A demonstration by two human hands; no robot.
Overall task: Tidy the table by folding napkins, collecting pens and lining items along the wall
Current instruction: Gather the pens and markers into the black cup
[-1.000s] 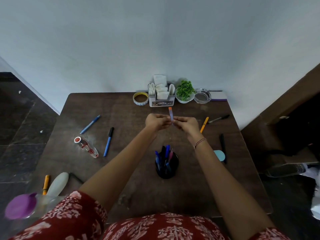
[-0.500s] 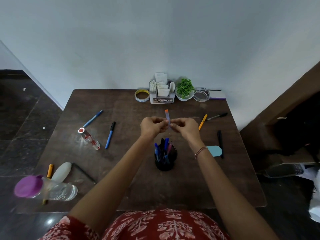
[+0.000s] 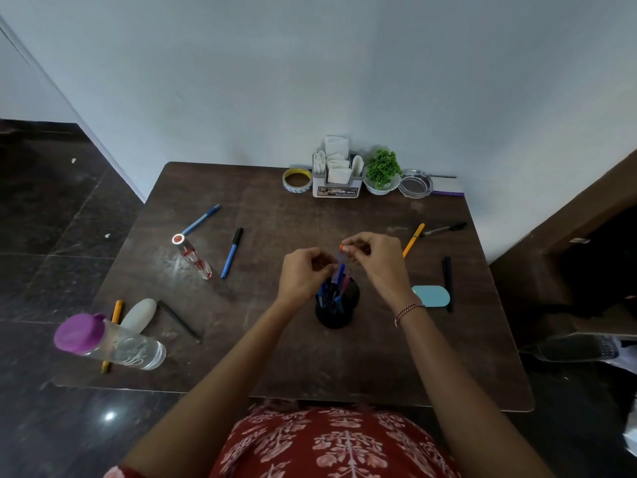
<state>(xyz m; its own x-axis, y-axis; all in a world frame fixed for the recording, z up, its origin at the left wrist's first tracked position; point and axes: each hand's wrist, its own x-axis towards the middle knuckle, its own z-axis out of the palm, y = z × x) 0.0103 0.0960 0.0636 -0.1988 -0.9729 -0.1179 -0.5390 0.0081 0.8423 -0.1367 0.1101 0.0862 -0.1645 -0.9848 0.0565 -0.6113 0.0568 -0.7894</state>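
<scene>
Lowering the slim orange-tipped violet pen (image 3: 341, 249), I have it just above the round black pen cup (image 3: 336, 313); a second ago it stood upright nearer the wall, so one drop should finish it. My right hand (image 3: 377, 262) pinches its top end. My left hand (image 3: 305, 276) curls by the lower barrel, its hold too blurred to tell. The black-capped blue pen (image 3: 231, 253) waits well apart on the dark wooden table (image 3: 275, 357).

Dark brown table (image 3: 275, 357), black pen cup (image 3: 333, 317), purple-capped clear bottle (image 3: 110, 343), red garment (image 3: 337, 443) with pale floral print.
</scene>
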